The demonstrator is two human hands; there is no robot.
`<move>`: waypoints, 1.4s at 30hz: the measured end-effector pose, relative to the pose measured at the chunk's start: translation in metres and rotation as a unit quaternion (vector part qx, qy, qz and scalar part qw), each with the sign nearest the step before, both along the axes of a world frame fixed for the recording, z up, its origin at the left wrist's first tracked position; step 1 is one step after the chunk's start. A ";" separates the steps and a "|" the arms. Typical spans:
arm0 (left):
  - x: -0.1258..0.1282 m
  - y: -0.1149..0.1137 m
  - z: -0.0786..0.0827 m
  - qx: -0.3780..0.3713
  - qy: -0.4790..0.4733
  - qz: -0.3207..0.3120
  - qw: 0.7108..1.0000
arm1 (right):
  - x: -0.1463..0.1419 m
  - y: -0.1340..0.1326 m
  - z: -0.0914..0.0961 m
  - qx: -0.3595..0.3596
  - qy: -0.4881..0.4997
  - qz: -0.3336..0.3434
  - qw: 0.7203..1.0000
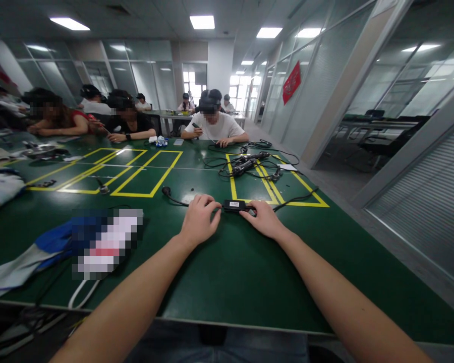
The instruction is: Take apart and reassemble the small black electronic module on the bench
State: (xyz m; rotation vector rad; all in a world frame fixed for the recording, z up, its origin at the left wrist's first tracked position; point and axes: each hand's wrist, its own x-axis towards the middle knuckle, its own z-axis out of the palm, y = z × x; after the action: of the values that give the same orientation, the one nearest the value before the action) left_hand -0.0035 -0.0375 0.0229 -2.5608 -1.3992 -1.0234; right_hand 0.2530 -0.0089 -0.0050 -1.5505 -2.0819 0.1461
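A small black power adapter (234, 205) with a white label sits on the green table between my hands. My left hand (201, 218) is closed at the adapter's left end, its fingers curled round a black cord. That cord (178, 201) runs left to a round black plug (166, 191) lying on the table. My right hand (261, 218) grips the adapter's right end, thumb at the near side and fingers at the cable there. Another black cable (298, 197) stretches from that side toward the right edge of the yellow markings. The fingertips are partly hidden.
A heap of black adapters and cables (249, 162) lies ahead, right of centre. Blue and white gloves (53, 237) and a blurred white item (111, 242) lie at left. Co-workers sit opposite, one in a white shirt (227, 126). A gloved hand (3, 187) shows at far left.
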 end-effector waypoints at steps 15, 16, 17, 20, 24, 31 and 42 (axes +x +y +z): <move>0.004 0.003 -0.004 -0.057 0.026 -0.061 0.996 | -0.007 -0.002 -0.001 -0.005 -0.005 -0.091 0.996; 0.004 0.004 -0.005 -0.060 0.033 -0.064 0.996 | -0.007 -0.002 -0.001 -0.003 -0.001 -0.088 0.996; 0.004 0.005 -0.005 -0.064 0.040 -0.064 0.995 | -0.007 -0.001 -0.002 0.002 0.005 -0.082 0.997; 0.003 0.006 -0.008 -0.077 0.053 -0.045 0.995 | -0.007 -0.003 -0.001 0.019 0.026 -0.057 0.998; 0.002 0.006 -0.009 -0.081 0.067 -0.003 0.994 | -0.006 -0.006 0.002 0.034 0.047 -0.036 0.998; 0.004 0.005 -0.009 -0.072 0.102 0.023 0.992 | 0.001 -0.018 0.010 0.011 0.066 0.039 0.997; -0.002 0.008 -0.007 -0.106 0.089 0.031 0.990 | -0.002 -0.048 0.040 0.010 -0.052 0.145 0.988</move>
State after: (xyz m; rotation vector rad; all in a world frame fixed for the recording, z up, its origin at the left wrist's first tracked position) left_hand -0.0055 -0.0298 0.0159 -2.6524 -1.6050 -0.6509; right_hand 0.2514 -0.0574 0.0347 -1.2605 -2.3765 0.1510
